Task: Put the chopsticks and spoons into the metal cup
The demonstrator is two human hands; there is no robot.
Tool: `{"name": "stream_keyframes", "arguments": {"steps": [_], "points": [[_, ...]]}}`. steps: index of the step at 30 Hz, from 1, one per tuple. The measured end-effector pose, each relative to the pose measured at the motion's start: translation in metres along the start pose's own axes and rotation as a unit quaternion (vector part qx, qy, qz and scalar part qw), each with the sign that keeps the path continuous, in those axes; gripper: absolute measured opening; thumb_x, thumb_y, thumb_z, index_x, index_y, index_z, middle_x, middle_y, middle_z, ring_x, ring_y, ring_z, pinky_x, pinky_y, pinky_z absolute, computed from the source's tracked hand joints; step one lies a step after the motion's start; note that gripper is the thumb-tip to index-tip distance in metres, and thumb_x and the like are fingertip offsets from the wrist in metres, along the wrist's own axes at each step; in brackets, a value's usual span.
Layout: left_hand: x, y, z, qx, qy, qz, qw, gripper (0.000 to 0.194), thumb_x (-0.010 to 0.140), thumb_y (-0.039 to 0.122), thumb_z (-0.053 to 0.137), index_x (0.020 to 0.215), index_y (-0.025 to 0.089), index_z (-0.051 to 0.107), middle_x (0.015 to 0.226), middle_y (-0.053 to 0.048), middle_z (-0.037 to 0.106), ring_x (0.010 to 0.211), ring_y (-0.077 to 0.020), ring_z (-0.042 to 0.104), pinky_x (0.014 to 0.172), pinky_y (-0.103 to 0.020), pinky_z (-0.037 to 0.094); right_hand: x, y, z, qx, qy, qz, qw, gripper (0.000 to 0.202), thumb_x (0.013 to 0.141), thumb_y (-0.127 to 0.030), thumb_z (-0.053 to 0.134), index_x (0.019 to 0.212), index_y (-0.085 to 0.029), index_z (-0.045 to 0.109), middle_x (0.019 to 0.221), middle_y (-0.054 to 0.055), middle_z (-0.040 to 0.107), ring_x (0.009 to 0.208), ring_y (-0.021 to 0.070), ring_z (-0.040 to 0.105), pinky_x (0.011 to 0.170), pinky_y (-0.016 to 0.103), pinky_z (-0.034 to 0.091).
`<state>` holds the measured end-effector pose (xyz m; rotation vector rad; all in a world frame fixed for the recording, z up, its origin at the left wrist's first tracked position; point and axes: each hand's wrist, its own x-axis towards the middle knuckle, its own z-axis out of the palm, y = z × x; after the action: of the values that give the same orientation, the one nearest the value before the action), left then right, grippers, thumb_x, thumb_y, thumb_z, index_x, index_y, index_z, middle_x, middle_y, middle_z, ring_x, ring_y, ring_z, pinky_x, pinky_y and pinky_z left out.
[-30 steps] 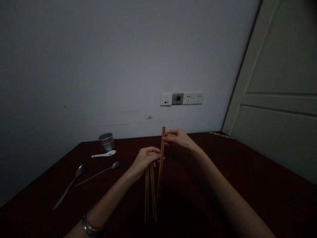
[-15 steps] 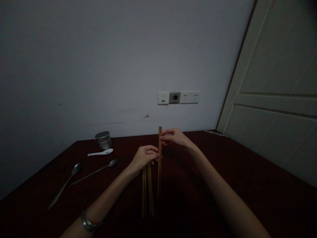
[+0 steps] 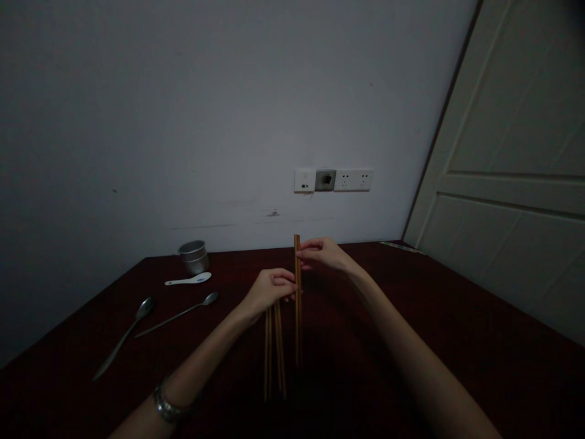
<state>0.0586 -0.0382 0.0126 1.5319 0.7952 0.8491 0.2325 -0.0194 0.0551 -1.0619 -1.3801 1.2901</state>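
Observation:
Upright chopsticks (image 3: 298, 323), side by side, stand in front of me between my two hands. My left hand (image 3: 274, 286) pinches them around the middle. My right hand (image 3: 322, 253) has its fingertips closed on them close to the top ends. Several more chopsticks (image 3: 274, 353) slope down below my left hand toward the table; their upper ends are hidden behind that hand, so I cannot tell whether it grips them too.
Left of my hands lie a white spoon (image 3: 188, 280), a slim long-handled metal spoon (image 3: 183, 314) and a larger metal spoon (image 3: 123, 338). A metal cup (image 3: 194, 257) stands behind them on the dark red table (image 3: 347, 378). Wall sockets (image 3: 354, 180) sit above the back edge.
The view has shifted slightly, so everything sits a little further right in the picture. Both hands keep their hold on the upright chopsticks, with hardly any motion.

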Motion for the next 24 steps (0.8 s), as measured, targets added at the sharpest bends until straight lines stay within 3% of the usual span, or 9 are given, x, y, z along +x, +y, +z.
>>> {"name": "stream_keyframes", "arguments": {"steps": [17,20,24], "points": [[-0.002,0.001,0.0,0.003,-0.019,-0.015,1.0,0.021,0.062,0.02,0.066,0.079,0.011,0.058,0.064,-0.003,0.065,0.054,-0.0106,0.057,0.056,-0.024,0.043,0.004,0.005,0.003,0.017,0.016,0.003,1.0,0.012,0.064,-0.018,0.07,0.068,-0.012,0.061,0.054,-0.001,0.062,0.049,0.008,0.058,0.05,0.019,0.052],[-0.001,0.004,-0.006,0.028,-0.04,-0.002,0.999,0.019,0.065,0.022,0.065,0.08,0.011,0.06,0.066,-0.004,0.066,0.061,-0.0127,0.06,0.063,-0.026,0.044,0.005,0.006,0.003,0.014,0.019,0.013,1.0,0.01,0.065,-0.018,0.069,0.067,-0.012,0.061,0.053,0.0,0.061,0.049,0.0079,0.058,0.049,0.018,0.051],[0.006,0.004,-0.028,0.059,-0.043,0.032,0.997,0.019,0.07,0.026,0.06,0.083,0.012,0.062,0.075,-0.007,0.067,0.069,-0.0139,0.062,0.069,-0.027,0.045,0.013,0.022,0.002,-0.002,0.039,0.058,0.998,0.009,0.066,-0.017,0.067,0.067,-0.011,0.06,0.052,0.001,0.061,0.046,0.0073,0.057,0.046,0.016,0.05]]}}
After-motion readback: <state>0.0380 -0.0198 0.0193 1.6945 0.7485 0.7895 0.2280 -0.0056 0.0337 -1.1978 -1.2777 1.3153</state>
